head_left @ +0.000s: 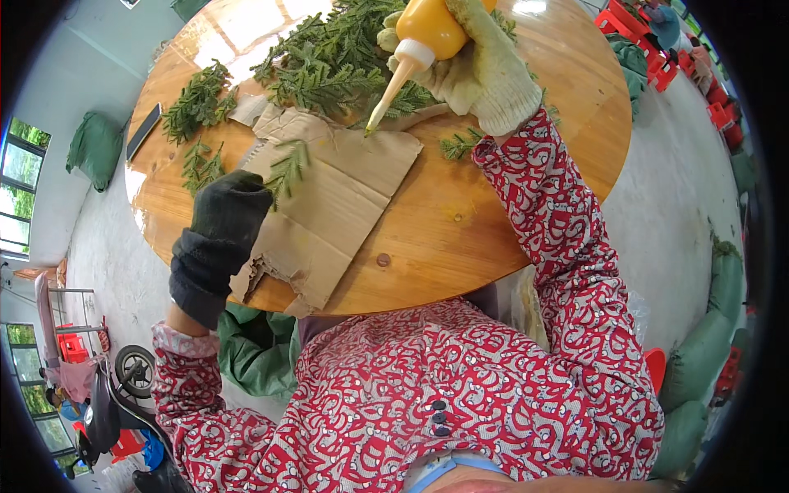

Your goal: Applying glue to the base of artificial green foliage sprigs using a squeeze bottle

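My left hand (223,215), in a dark knitted glove, is closed on the stem end of a small green fir sprig (288,171). The sprig points up over a worn piece of brown cardboard (345,197) that lies on the wooden table. In a pale, stained work glove, my right hand (485,78) grips a yellow squeeze bottle (433,28) tilted nozzle-down. Its long cream nozzle (388,97) ends above the far part of the cardboard, right of the sprig. Whether anything comes out of the tip I cannot tell.
A heap of fir sprigs (333,62) covers the table's far middle, with smaller sprigs (196,103) to its left. A phone (145,131) lies at the round table's (444,246) left edge. Green sacks (97,148) stand on the floor; a scooter wheel (134,371) shows lower left.
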Demonstrator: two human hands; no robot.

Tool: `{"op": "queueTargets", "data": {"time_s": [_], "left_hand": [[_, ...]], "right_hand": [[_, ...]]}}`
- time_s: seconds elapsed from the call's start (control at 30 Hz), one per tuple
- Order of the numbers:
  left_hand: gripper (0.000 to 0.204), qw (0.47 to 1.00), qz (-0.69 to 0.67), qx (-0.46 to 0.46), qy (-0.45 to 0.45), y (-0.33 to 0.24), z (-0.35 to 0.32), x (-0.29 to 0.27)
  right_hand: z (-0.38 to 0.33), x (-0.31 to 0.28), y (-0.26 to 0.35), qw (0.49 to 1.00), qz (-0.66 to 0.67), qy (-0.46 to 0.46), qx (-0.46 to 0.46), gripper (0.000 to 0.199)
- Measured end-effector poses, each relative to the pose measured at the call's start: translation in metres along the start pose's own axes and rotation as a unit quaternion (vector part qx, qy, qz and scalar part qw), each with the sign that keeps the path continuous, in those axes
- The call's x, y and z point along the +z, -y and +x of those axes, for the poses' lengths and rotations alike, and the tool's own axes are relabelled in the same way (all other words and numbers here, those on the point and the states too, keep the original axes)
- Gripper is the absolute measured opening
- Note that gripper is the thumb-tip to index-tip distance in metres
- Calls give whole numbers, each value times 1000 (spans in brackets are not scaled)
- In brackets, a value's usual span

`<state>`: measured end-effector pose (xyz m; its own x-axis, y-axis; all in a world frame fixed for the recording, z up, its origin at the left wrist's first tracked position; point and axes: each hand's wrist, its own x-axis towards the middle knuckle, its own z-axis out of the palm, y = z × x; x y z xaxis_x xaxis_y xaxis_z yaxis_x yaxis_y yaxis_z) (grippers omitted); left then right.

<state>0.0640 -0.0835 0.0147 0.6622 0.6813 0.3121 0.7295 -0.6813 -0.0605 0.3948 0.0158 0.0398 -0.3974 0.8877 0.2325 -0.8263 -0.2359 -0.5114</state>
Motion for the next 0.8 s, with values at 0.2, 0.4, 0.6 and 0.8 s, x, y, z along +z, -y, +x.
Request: {"op": "queueTargets", "data": {"time_s": [0.2, 0.4, 0.6, 0.8], "left_hand": [[8, 988, -100, -81, 85, -52, 19, -11], [17, 961, -209, -162, -78, -67, 1, -8], [27, 965, -20, -149, -213, -101, 16, -9], [33, 981, 25, -181, -57, -120, 21, 21]], "right_hand": [[0, -1, -5, 1000, -10, 23, 11, 34], [-4, 6, -13, 1000, -6, 5, 20, 32], [-2, -9, -15, 999, -39, 2, 6, 35], [-10, 1, -12, 997, -80, -17, -5, 35]]}}
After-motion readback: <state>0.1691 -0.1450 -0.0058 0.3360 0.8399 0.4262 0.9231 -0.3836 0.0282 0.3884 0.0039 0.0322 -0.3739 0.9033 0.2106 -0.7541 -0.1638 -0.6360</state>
